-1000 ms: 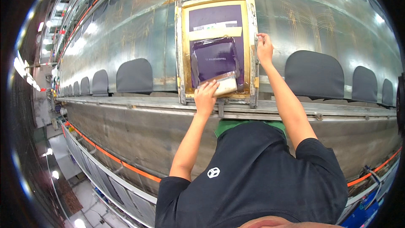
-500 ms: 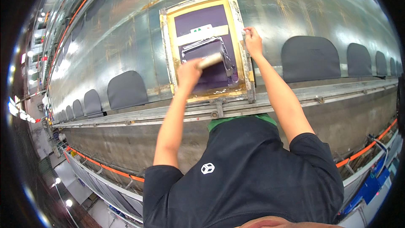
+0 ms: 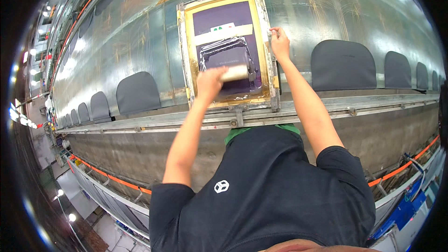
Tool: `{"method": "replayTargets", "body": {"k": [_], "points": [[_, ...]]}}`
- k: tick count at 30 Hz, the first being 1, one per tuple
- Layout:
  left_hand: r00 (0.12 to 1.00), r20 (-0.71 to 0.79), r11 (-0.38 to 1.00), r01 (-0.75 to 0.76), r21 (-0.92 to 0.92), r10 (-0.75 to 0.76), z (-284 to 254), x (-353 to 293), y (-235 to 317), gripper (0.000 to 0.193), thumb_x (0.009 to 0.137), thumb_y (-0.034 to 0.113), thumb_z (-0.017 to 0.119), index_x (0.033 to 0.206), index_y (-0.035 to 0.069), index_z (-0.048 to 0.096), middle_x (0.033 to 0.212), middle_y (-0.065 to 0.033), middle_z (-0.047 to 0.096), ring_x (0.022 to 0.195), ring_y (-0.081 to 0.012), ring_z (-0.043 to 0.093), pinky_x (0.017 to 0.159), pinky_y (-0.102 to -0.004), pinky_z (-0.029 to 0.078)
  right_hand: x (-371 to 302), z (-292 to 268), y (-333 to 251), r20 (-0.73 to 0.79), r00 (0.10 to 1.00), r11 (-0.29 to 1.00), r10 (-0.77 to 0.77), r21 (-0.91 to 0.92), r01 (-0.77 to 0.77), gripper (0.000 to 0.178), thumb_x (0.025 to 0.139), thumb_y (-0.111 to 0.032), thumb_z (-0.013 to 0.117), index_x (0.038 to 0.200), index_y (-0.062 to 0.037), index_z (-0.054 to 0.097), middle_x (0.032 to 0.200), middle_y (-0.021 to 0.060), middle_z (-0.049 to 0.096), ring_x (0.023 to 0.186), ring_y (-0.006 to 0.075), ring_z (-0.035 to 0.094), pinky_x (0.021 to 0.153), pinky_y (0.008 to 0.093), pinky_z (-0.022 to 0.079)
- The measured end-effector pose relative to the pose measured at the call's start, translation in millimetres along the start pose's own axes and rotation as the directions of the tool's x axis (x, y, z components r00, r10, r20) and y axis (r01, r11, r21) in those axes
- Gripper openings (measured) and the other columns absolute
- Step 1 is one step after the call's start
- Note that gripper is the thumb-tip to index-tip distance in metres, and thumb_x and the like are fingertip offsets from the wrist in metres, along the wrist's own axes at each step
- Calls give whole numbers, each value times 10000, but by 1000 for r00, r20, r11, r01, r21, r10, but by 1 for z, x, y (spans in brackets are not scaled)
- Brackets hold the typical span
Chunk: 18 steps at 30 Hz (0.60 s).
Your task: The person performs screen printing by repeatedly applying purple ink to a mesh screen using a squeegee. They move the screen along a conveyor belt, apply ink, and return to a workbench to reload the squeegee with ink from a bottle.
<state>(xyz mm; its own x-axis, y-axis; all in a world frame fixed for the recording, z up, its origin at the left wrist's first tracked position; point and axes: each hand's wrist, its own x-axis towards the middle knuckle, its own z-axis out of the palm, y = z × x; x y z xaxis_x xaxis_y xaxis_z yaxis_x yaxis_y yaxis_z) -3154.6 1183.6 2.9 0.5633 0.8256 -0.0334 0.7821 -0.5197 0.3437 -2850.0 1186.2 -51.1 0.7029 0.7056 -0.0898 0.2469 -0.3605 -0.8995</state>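
Note:
A screen-printing frame (image 3: 183, 46) lies on the long table, with yellow tape inside its rim and a dark purple mesh (image 3: 219, 15). Glossy dark ink (image 3: 223, 45) makes a bent band across the mesh. My left hand (image 3: 210, 84) is wrapped round one end of a squeegee (image 3: 236, 73) with a pale, wood-coloured body; its lower edge is hard to make out. The squeegee lies across the lower half of the mesh. At the frame's right edge, my right hand (image 3: 280, 44) is closed with its fingertips on the rim.
Dark grey rounded panels (image 3: 343, 65) lie in a row along the table (image 3: 298, 14) on both sides of the frame. A metal rail (image 3: 317, 106) follows the near edge, with a bracket (image 3: 236, 115) at the frame. Behind me runs an orange strip (image 3: 112, 177).
My left hand and the squeegee have come slightly nearer to me, and the squeegee lies more level. My right hand stays at the frame's edge.

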Motion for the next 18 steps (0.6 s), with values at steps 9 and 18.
{"method": "replayTargets", "body": {"k": [9, 18], "points": [[978, -206, 1000, -22, 22, 26, 37, 16, -10, 416, 754, -31, 632, 1054, 226, 759, 1147, 37, 726, 1078, -220, 647, 905, -399, 455, -1, 9, 7, 20, 999, 997, -33, 63, 32, 208, 967, -225, 551, 1065, -96, 682, 954, 166, 721, 885, 334, 685, 816, 404, 510], [970, -223, 992, -114, -47, 100, 21, -82, 8, 560, 685, -18, 678, 1191, 223, 694, 1295, 54, 662, 1190, -212, 599, 861, -388, 442, 31, 17, 19, 11, 986, 984, -166, 73, 165, 208, 955, -190, 567, 1044, -62, 703, 1031, 138, 713, 1018, 275, 657, 908, 370, 477]]}}
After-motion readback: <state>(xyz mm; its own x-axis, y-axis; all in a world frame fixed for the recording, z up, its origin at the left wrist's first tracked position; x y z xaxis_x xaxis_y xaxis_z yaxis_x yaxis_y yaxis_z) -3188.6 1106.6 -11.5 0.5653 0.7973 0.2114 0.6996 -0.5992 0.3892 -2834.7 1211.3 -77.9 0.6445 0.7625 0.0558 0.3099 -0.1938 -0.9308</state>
